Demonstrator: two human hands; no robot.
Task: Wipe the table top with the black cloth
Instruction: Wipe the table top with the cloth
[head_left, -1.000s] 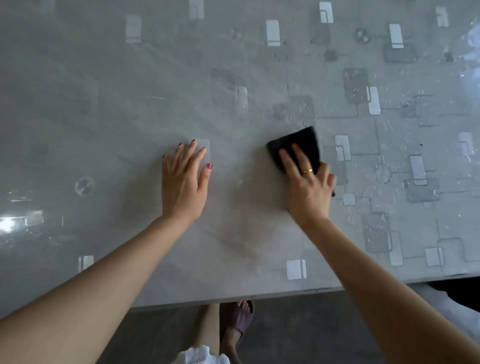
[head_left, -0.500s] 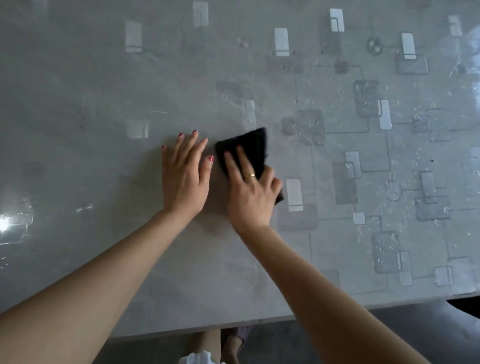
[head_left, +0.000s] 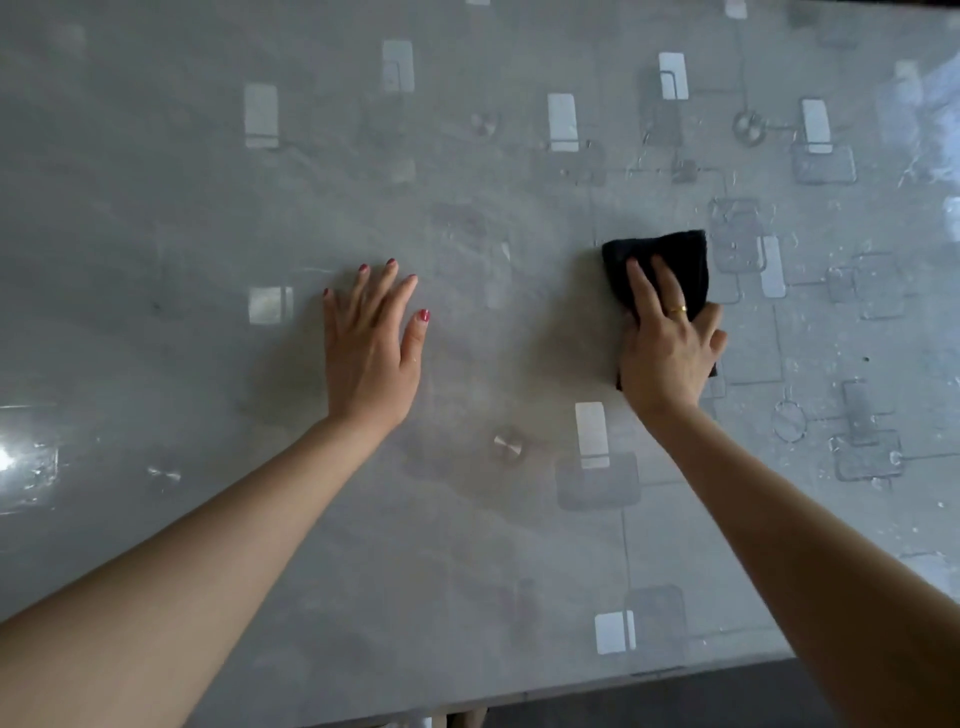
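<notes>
A folded black cloth lies flat on the glossy grey table top, right of centre. My right hand presses down on it, fingers spread over its near half, a gold ring on one finger. Only the cloth's far part and a sliver by the wrist show. My left hand rests palm down on the bare table to the left, fingers apart, holding nothing. A wide gap of table separates the two hands.
The table cover carries a pattern of pale rectangles, grey squares and small circles. Water drops and streaks glisten on the right side. The near table edge runs along the bottom, with dark floor below it. Glare shines at the far left.
My right hand has slid the cloth to the right, away from my left hand, after a sweep left that brought it beside that hand. My left hand stays planted.
</notes>
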